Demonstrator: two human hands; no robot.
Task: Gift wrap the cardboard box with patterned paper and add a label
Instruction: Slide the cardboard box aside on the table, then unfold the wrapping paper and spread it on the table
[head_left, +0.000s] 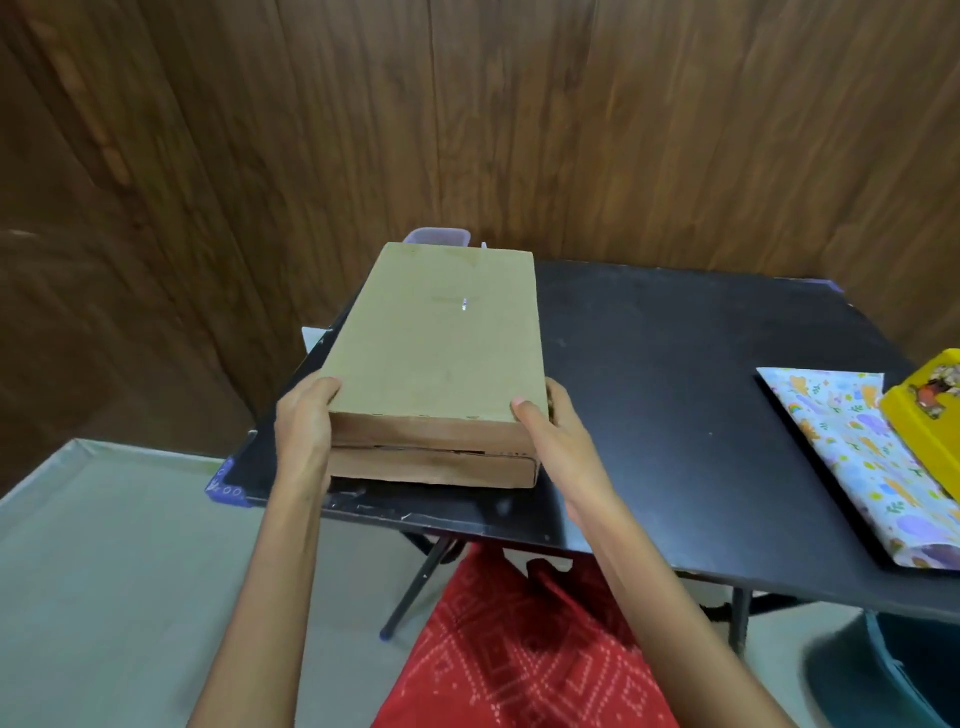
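1. Gripping the cardboard box (436, 358) by its near corners, the left hand (304, 426) and right hand (550, 431) held it at the worktop's (675, 395) left edge.
2. Wrapping looked unstarted: the box was bare, and the patterned paper (852, 457) lay folded well to its right.
3. No label was visible.

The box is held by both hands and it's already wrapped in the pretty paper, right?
Not quite. Both hands, the left hand and the right hand, do hold the cardboard box, but it is still bare brown cardboard. The head view shows the patterned paper lying folded on the black table, off to the right, apart from the box.
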